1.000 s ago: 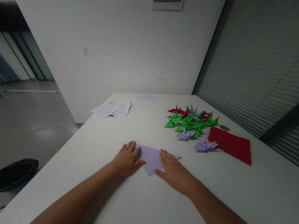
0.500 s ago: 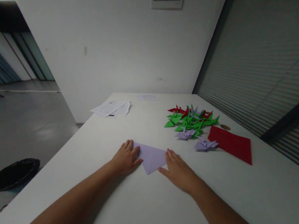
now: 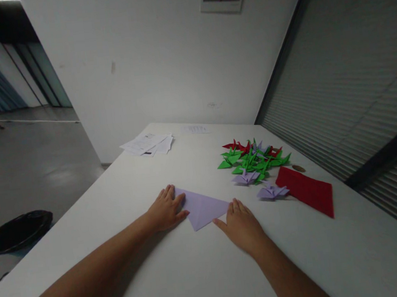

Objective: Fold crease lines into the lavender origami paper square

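Observation:
A lilac sheet of origami paper (image 3: 204,209), folded into a triangle, lies flat on the white table (image 3: 183,273) with one corner toward me. My left hand (image 3: 167,209) rests on its left end, fingers outstretched and thumb apart. At the right corner, my right hand (image 3: 241,223) lies palm down, its fingertips touching the paper and its thumb stretched toward the lower edge. Both hands are open and pressed flat. What lies beneath the fingers is hidden.
Right of the hands sits a pile of green, red and lilac folded cranes (image 3: 252,159). A lilac crane (image 3: 272,191) stands by red paper (image 3: 307,191) and a brown disc (image 3: 298,168). Printed sheets (image 3: 146,144) lie far left. A black-lined bin (image 3: 19,231) stands on the floor.
My right hand has slid slightly right along the paper's upper edge to the right corner, uncovering more of the lilac paper. My left hand has stayed nearly still.

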`<state>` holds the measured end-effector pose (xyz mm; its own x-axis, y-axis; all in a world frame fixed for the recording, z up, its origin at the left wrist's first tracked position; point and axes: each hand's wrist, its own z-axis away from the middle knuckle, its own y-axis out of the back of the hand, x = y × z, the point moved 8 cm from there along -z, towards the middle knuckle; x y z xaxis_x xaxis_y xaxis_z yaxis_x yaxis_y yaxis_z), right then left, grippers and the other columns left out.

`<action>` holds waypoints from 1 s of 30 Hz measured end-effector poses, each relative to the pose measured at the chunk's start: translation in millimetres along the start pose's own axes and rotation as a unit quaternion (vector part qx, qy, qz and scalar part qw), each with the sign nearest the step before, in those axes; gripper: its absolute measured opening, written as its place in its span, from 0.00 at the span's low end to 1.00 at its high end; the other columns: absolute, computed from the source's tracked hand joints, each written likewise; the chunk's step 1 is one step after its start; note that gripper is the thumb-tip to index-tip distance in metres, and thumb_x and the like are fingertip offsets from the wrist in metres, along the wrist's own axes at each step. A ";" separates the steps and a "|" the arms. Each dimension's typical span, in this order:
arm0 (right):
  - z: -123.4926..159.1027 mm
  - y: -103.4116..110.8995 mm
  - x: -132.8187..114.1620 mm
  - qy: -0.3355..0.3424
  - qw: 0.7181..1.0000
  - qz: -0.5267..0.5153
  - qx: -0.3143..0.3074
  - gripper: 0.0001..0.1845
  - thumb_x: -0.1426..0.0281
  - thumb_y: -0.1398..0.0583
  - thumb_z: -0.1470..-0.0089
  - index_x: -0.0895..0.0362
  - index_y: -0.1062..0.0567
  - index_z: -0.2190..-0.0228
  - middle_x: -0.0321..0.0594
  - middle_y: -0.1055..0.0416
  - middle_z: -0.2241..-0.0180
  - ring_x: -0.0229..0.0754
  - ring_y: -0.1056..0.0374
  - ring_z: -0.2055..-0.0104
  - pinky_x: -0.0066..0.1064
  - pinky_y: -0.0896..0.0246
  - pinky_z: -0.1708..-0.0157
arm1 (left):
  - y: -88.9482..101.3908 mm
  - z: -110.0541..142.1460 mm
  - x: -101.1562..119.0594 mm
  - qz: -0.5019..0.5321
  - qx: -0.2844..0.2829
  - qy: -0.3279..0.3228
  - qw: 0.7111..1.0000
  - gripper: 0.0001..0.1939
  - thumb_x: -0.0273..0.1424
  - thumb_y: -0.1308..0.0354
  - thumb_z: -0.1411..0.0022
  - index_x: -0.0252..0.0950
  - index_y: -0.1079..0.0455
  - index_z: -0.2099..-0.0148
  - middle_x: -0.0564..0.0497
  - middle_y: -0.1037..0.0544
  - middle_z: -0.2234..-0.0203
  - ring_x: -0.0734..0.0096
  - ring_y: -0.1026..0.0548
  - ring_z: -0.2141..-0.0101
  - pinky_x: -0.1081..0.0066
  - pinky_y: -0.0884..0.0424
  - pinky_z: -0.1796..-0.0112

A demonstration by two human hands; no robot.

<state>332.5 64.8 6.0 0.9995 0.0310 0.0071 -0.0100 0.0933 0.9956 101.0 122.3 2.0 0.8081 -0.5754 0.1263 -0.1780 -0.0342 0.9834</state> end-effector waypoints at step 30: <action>-19.8 18.5 -18.5 0.094 0.961 -0.259 -0.005 0.07 0.70 0.34 0.46 0.57 0.24 0.64 0.40 0.23 0.67 0.41 0.31 0.67 0.29 0.46 0.67 | 13.6 12.3 39.1 0.095 -0.037 -0.286 0.953 0.33 0.20 0.44 0.35 0.52 0.33 0.32 0.42 0.46 0.27 0.40 0.44 0.30 0.40 0.42 0.36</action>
<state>313.2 85.7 22.5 0.8478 0.1569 -0.5066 0.4856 0.1543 0.8604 123.3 89.3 18.7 0.3223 -0.9176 0.2326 -0.2344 0.1607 0.9588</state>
